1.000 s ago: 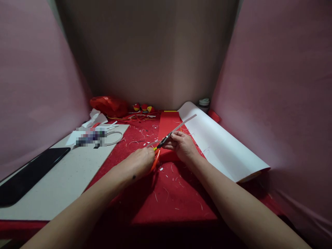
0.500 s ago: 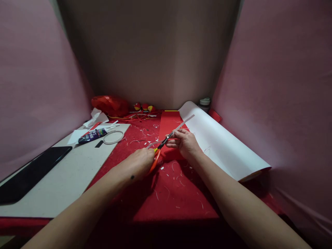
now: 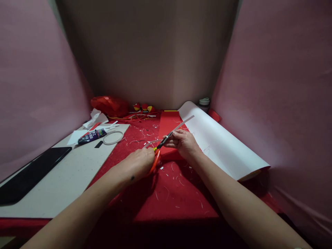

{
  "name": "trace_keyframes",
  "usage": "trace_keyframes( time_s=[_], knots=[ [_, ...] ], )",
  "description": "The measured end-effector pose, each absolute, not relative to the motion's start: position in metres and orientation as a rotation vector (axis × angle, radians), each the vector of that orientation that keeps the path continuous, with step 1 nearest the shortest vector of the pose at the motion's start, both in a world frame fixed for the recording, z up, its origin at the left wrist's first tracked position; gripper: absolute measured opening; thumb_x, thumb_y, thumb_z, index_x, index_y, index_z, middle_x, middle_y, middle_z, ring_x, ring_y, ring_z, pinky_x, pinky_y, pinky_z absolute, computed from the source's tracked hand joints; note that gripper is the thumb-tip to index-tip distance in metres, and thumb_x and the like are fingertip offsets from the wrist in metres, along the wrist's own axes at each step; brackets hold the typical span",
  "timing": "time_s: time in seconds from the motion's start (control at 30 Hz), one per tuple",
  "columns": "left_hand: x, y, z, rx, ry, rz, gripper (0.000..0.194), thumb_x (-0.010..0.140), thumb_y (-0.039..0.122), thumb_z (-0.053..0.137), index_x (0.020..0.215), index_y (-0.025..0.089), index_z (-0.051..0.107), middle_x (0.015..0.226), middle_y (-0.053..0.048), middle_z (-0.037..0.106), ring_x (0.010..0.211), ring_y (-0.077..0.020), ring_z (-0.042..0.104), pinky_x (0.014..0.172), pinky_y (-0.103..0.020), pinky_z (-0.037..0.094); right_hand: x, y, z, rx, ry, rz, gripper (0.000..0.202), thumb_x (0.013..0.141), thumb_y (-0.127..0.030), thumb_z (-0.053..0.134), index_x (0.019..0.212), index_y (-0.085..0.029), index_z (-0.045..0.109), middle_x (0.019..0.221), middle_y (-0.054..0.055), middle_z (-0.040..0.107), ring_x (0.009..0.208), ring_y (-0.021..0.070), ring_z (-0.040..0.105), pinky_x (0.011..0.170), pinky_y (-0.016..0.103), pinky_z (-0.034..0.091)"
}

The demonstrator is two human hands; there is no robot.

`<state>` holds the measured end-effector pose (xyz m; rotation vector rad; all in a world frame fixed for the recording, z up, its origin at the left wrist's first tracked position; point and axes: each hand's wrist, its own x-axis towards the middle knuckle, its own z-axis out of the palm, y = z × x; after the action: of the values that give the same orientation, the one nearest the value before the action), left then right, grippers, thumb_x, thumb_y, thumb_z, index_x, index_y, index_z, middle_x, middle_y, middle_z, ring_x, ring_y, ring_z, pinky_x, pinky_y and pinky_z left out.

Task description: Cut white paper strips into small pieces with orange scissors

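My left hand (image 3: 140,160) is closed around the handles of a pair of scissors (image 3: 157,157) with orange and yellow grips. Their dark blades point up and to the right, lying along a narrow white strip (image 3: 185,122). My right hand (image 3: 184,141) pinches that strip near the blade tips, and its far end sticks out beyond the fingers. A thin pale curl (image 3: 151,142) trails beside the blades above my left hand. Beneath the hands lies a ribbed red sheet (image 3: 169,124).
A big white paper roll (image 3: 218,138) lies at right. On the left, a pale board (image 3: 70,183) holds a black tablet-like slab (image 3: 31,176), a glue tube (image 3: 92,136) and a clear ring (image 3: 113,137). Thin trimmings litter the red cloth (image 3: 181,204). A red bag (image 3: 110,105) sits behind.
Both hands hold nearly the same place. The scissors have edged slightly along the strip, and the pale curl by the blades now bends further to the left.
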<state>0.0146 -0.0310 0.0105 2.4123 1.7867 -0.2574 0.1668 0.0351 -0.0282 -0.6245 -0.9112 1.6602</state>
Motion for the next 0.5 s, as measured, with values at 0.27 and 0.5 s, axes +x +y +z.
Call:
trace_keyframes(
  time_s=[0.27,0.5],
  knots=[
    [0.0146,-0.0308,0.0109,2.359,1.808,-0.253,0.034,0.081,0.042,0.037,0.092,0.015,0.054,0.084,-0.012,0.065,0.072,-0.0225,0.061,0.055,-0.027,0.040,0.1659,0.0350,-0.0295,-0.647,-0.904,1.667,0.011,0.076,-0.009,0.049,0.066,-0.014,0.049,0.054,0.005,0.064,0.048,0.0170,0.063,0.049,0.029,0.054],
    [0.0173,-0.0273,0.0113,2.423,1.767,-0.321,0.028,0.076,0.038,0.043,0.088,0.017,0.058,0.083,-0.012,0.064,0.067,-0.0230,0.061,0.054,-0.028,0.040,0.1632,0.0326,-0.0296,-0.635,-0.940,1.683,0.008,0.075,-0.009,0.048,0.068,-0.013,0.052,0.060,0.009,0.068,0.052,0.0170,0.064,0.053,0.030,0.055]
  ],
)
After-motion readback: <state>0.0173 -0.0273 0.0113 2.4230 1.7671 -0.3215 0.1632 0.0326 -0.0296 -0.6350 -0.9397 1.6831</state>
